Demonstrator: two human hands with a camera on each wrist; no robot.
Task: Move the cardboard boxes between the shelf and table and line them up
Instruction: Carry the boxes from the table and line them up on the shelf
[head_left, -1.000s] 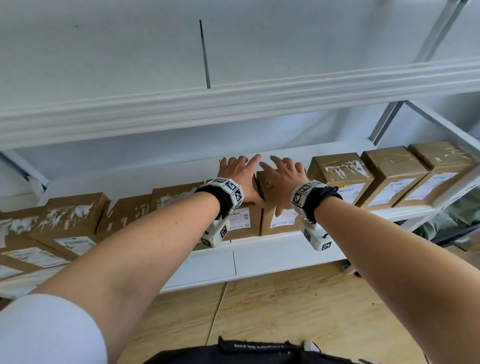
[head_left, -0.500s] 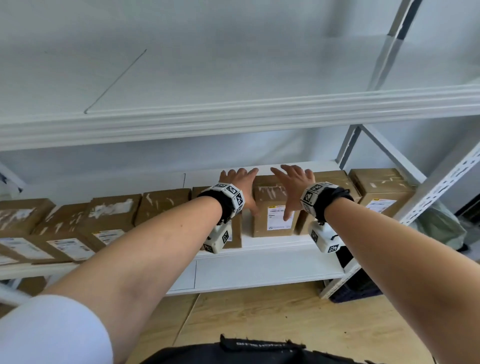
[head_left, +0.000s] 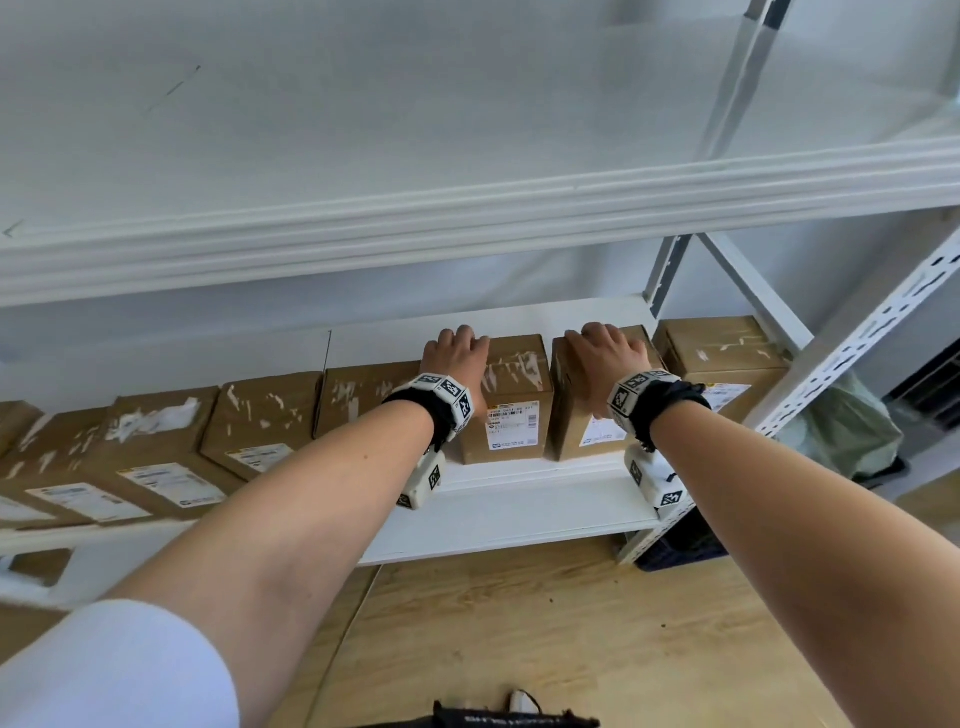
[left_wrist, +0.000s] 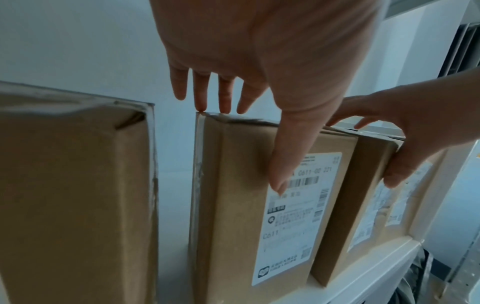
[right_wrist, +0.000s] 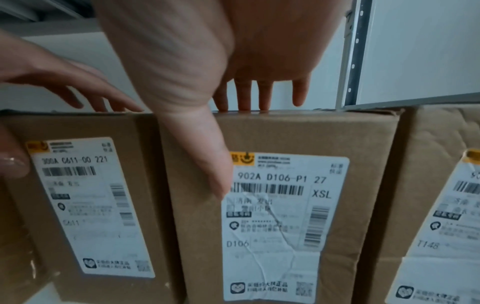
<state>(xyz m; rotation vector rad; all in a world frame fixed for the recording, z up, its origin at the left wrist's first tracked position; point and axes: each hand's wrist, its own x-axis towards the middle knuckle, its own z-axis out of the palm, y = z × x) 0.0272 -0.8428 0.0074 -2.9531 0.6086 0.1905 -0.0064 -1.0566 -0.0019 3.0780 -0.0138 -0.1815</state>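
Brown cardboard boxes with white labels stand in a row on the white shelf (head_left: 519, 499). My left hand (head_left: 457, 353) lies over the top of the box labelled C611 (head_left: 519, 395). Its fingers reach to the back edge, and its thumb (left_wrist: 280, 164) presses the front face. My right hand (head_left: 605, 353) holds the neighbouring box labelled D106 (head_left: 574, 431) in the same way, with its thumb (right_wrist: 207, 164) on the front beside the label. The two boxes stand side by side with a narrow gap between them. Both sit upright on the shelf.
Another box (head_left: 722, 353) stands at the right end beside the perforated upright post (head_left: 857, 332). Several more boxes (head_left: 260, 421) run off to the left. An upper shelf (head_left: 467, 208) overhangs the row. A green bag (head_left: 841, 426) lies beyond the post, and there is wooden floor (head_left: 519, 623) below.
Both hands have moved right along the row and apart, from hovering close together to resting one on each box. The fingers have gone from spread flat to arched over the box tops.
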